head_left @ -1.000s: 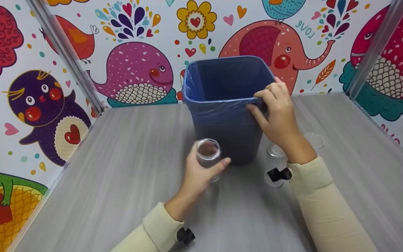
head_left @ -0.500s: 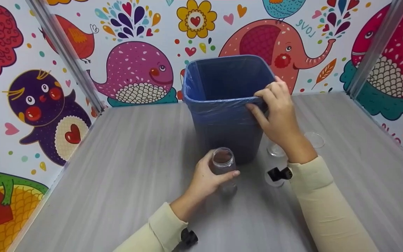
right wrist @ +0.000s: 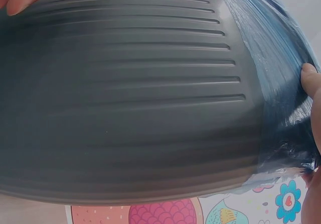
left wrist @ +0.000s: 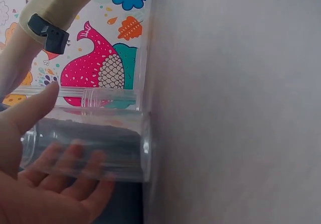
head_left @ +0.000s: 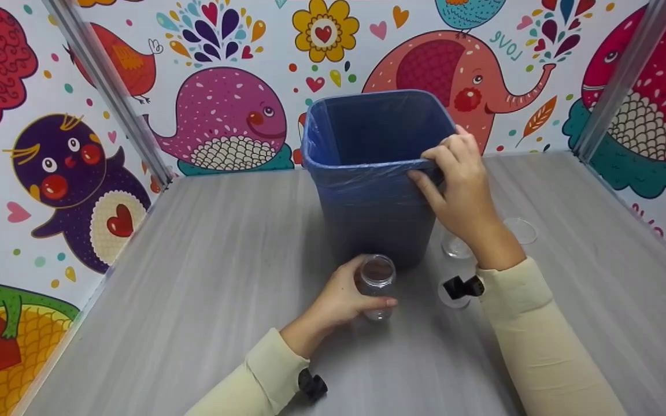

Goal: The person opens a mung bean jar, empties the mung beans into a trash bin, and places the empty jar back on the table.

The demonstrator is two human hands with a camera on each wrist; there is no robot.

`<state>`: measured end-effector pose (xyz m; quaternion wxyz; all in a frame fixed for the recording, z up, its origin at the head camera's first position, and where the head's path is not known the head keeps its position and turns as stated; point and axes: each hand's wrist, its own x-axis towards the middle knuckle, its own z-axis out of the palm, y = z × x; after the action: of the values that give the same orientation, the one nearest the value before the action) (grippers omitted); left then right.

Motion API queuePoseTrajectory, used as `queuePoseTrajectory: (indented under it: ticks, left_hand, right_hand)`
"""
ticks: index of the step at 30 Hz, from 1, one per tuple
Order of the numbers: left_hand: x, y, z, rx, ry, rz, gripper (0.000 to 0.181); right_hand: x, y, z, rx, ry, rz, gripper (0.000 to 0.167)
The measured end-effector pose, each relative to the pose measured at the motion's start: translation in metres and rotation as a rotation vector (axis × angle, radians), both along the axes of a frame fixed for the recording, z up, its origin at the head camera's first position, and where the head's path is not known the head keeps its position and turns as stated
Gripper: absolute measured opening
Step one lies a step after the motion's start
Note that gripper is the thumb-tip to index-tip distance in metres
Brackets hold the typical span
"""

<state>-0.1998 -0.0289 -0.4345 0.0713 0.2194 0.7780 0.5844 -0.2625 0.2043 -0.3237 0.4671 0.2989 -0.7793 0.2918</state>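
Observation:
My left hand (head_left: pixel 337 296) holds a clear, lidless jar (head_left: pixel 378 278) upright in front of the bin, thumb on the near side. In the left wrist view the jar (left wrist: pixel 118 146) meets the tabletop with its base, and my fingers show through its wall. A dark blue trash bin (head_left: pixel 376 225) stands behind, lined with a thin bluish trash bag (head_left: pixel 356 180) folded over its rim. At the bin's near right corner my right hand (head_left: pixel 461 193) grips the rim, thumb outside. The right wrist view shows the bin's ribbed side (right wrist: pixel 165 78) and the bag (right wrist: pixel 288 98).
Right of the bin, another clear jar (head_left: pixel 455 248) is partly hidden by my right wrist. A clear round disc (head_left: pixel 521 231) and a whitish round piece (head_left: pixel 453 299) lie on the grey table (head_left: pixel 229 248). Patterned walls enclose the table's back and sides.
My left hand has moved the jar right and down, toward me, onto the table. The right hand keeps its hold on the bin's rim, and the bin stays in place.

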Motion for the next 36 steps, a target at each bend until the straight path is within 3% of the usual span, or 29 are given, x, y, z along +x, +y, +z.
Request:
queuePoseTrajectory:
  ticks: [5, 8, 13, 17, 19, 21, 26, 28, 32, 36]
  left_hand:
    - [-0.002, -0.005, 0.003, 0.014, -0.029, -0.028, 0.075]
    - [-0.008, -0.015, 0.009, 0.001, -0.046, -0.082, 0.078]
    - [-0.025, -0.048, 0.024, -0.005, -0.069, -0.228, 0.072]
    - [-0.037, -0.079, 0.039, -0.092, -0.077, -0.252, 0.059]
    - [-0.042, -0.094, 0.046, -0.167, -0.047, -0.207, 0.053]
    - [-0.046, -0.106, 0.052, -0.245, 0.006, -0.125, 0.052]
    - [-0.057, -0.129, 0.055, -0.531, 0.22, 0.188, 0.066]
    - [-0.063, -0.136, 0.052, -0.629, 0.295, 0.283, 0.069]
    - [-0.074, -0.154, 0.041, -0.722, 0.396, 0.38, 0.065]
    - [-0.083, -0.172, 0.031, -0.784, 0.405, 0.439, 0.066]
  right_hand:
    - [-0.001, 0.0, -0.001, -0.001, 0.004, 0.0, 0.019]
    - [-0.001, 0.0, -0.001, 0.001, 0.001, -0.007, 0.02]
    - [0.0, -0.002, -0.001, 0.009, -0.01, -0.012, 0.021]
    - [0.001, -0.001, 0.0, 0.014, -0.025, -0.021, 0.021]
    - [0.001, 0.0, 0.001, 0.018, -0.035, -0.028, 0.021]
    - [0.002, 0.001, 0.001, 0.022, -0.043, -0.034, 0.022]
    - [0.002, 0.002, 0.002, 0.017, -0.037, -0.032, 0.022]
    - [0.002, 0.002, 0.001, 0.015, -0.029, -0.027, 0.021]
    - [0.002, 0.001, 0.001, 0.019, -0.026, -0.025, 0.021]
    - [0.001, 0.001, 0.0, 0.024, -0.037, -0.031, 0.022]
